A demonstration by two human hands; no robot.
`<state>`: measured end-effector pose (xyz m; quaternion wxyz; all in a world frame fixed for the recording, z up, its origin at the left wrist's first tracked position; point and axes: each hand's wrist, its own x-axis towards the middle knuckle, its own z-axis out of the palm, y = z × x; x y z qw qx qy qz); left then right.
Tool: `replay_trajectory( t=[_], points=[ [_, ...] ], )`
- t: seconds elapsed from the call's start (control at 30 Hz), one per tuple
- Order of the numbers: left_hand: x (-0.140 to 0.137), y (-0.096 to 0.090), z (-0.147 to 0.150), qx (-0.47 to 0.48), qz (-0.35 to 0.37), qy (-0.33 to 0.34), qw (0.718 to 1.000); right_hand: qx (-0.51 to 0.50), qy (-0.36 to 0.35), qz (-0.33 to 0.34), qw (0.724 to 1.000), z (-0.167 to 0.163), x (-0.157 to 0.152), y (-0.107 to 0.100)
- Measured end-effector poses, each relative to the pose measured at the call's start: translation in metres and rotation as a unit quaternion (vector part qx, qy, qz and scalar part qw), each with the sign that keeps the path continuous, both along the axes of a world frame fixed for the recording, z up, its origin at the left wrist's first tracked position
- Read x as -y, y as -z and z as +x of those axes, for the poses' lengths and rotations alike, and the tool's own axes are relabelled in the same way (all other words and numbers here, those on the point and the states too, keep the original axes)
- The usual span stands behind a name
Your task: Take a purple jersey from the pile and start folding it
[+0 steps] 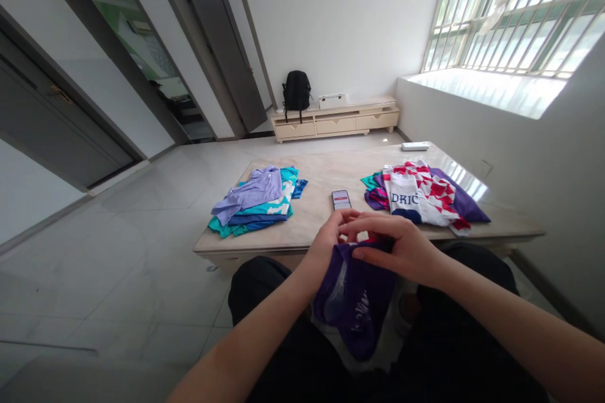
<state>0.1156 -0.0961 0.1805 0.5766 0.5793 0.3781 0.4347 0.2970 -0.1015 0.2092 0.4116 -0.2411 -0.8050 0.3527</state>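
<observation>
**Both hands on a purple garment at the worktop's near edge**

I see my left hand [326,240] and right hand [401,250] gripping the top of a purple garment [354,302] bunched over my lap. On the worktop [321,176] beyond, a phone [341,199] lies between a teal and lilac clothes pile [258,201] on the left and a red-checked pile [425,198] on the right. A black backpack [296,91] sits on the far low cabinet [335,121].

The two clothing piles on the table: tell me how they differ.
The left pile is lavender, teal and blue; the right pile is red-and-white checked, with white lettering panels and purple. The left pile lies squarer and more stacked, while the right pile spreads wider and looser. The left pile sits near the table's left edge, the right pile toward the window side. Both lie untouched on the table, flanking a phone.
</observation>
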Motion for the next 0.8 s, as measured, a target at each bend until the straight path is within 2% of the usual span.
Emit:
replay_trajectory(
  t=[0.17,0.27,0.4,0.53,0.6,0.67,0.8],
  points=[
    [-0.007,0.006,-0.009,-0.081,0.018,0.038,0.996,0.064,0.03,-0.038,0.997,0.001,-0.008,0.014],
    [-0.006,0.003,-0.015,-0.113,0.021,-0.006,0.993,0.074,0.055,-0.072,0.993,0.003,-0.014,0.023],
    [0.003,0.002,-0.023,-0.093,0.028,-0.089,0.991,-0.028,0.098,-0.102,0.99,0.007,-0.026,0.034],
    [0.012,0.013,-0.027,-0.108,0.048,-0.09,0.989,-0.1,0.148,-0.102,0.979,0.006,-0.033,0.041],
    [0.008,0.018,-0.028,-0.105,0.052,-0.114,0.986,-0.097,0.167,-0.091,0.977,0.004,-0.033,0.044],
    [0.0,0.019,-0.029,-0.088,0.059,-0.159,0.982,-0.085,0.215,-0.055,0.971,0.003,-0.033,0.048],
    [-0.009,0.011,-0.031,-0.087,0.128,-0.225,0.962,-0.063,0.325,0.08,0.94,0.008,-0.035,0.058]
  ],
)
